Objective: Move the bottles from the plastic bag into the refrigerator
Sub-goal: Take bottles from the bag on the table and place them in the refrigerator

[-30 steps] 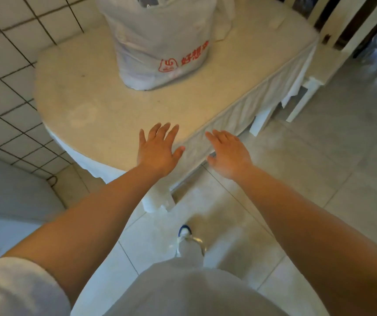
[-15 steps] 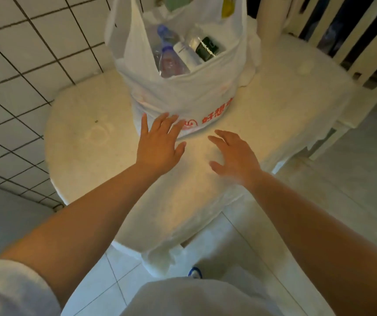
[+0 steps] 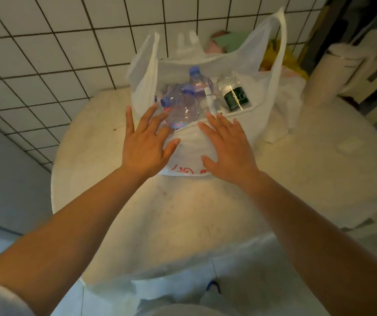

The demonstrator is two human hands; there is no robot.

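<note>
Head view, looking down at a round white table (image 3: 217, 224) set against a white tiled wall (image 3: 46, 53). White plastic bag (image 3: 208, 153) with red print stands on the table at 12 o'clock from the person, mouth open, both handles upright.

Contents visible through the bag mouth:
- clear bottle with blue cap (image 3: 197, 84), toward the back, standing roughly upright;
- second clear bottle (image 3: 183, 110), blue cap at 9 o'clock, lying tilted across the front;
- clear bottle with dark green label (image 3: 234, 95) at 3 o'clock of the others, leaning;
- slim white object (image 3: 210, 102) between the clear bottles and the green-label bottle; what it is cannot be told.

Left hand (image 3: 144, 142): fingers straight and spread, palm down, over the bag's near rim at its 9 o'clock side; fingertips reach the tilted bottle, contact cannot be confirmed. Holds nothing.

Right hand (image 3: 226, 147): fingers straight and spread, palm down on the bag's front wall at the near rim; grips nothing.

Behind the bag at 12 to 1 o'clock: pink, green and yellow items, blurred. White cylindrical container (image 3: 328, 76) stands at 2 o'clock, near the table edge. Refrigerator not identifiable in this view.
</note>
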